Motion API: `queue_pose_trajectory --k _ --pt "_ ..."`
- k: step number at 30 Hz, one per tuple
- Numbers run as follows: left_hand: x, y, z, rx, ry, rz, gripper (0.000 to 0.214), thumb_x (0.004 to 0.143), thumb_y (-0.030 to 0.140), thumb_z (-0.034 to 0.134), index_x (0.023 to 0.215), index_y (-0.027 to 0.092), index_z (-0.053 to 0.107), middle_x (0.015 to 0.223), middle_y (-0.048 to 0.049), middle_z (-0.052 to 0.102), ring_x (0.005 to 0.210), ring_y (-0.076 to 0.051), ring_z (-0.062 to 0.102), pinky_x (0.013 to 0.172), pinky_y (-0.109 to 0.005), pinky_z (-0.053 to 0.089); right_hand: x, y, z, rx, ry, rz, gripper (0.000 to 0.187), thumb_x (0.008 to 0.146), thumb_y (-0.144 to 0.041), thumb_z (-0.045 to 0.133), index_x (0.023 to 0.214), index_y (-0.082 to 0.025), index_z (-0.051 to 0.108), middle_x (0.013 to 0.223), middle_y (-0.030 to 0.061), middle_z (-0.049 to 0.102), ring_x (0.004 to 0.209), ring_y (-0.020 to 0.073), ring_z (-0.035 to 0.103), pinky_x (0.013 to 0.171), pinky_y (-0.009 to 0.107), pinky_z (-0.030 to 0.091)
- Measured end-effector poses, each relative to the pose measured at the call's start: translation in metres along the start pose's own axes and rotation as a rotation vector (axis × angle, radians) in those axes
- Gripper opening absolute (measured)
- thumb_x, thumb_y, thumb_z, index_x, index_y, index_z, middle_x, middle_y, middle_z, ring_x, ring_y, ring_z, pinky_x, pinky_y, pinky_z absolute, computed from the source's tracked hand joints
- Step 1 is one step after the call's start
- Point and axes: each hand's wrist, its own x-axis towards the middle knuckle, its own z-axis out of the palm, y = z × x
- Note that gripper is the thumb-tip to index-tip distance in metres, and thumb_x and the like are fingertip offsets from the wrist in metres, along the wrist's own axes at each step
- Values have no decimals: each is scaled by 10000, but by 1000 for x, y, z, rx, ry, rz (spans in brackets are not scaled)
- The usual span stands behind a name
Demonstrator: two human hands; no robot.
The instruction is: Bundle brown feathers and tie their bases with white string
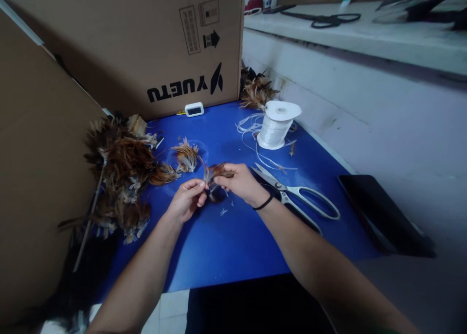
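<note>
My left fingers (197,184) pinch the pale end of a brown feather bunch (218,169); my right fingers (235,168) press together on its darker plumes, just above the blue surface (233,249). A light, steady grip should spare the barbs. My forearms (306,241) angle inward, a black band (263,202) circling the right wrist.

At frame centre, the person's left hand (185,198) and right hand (242,181) pinch brown feathers (218,170); scissors (286,188) lie centre-right.
</note>
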Motion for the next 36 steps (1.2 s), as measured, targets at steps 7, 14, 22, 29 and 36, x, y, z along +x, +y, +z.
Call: queue_pose_trajectory --k 7,14,22,29,36 --pt "2 -2 -2 63 50 42 174 708 279 695 697 113 646 511 -3 552 409 -37 424 401 -153 287 1 2 -8 -137 -107 44 210 659 -150 593 866 -143 631 546 -46 528 451 70 447 432 198 358" --pt "3 -1 -3 -61 51 54 150 693 240 704 689 101 648 741 -47 632 438 -17 435 398 -150 293 1 3 -15 -555 -49 -231 178 635 -146 661 809 -180 681 872 51 671 836 181 595 803 343 444" --pt "1 -3 0 -73 -6 -32 173 685 257 708 661 105 628 464 12 494 395 -32 408 383 -139 280 0 5 4 -9 -92 -104 49 660 -161 642 700 -141 663 728 28 680 705 143 621 715 290 484" --pt "1 0 1 -203 -6 -68 155 655 210 726 679 100 620 722 -32 607 426 -7 411 356 -118 287 -2 -1 4 68 -50 -146 94 682 -184 633 765 -146 656 745 20 668 694 127 601 737 299 473" --pt "-1 0 3 -243 -49 -100 158 650 201 732 665 97 614 698 -31 600 431 -7 405 356 -106 298 -1 1 6 121 -29 -158 109 671 -211 654 763 -153 646 769 16 658 733 129 592 772 306 466"
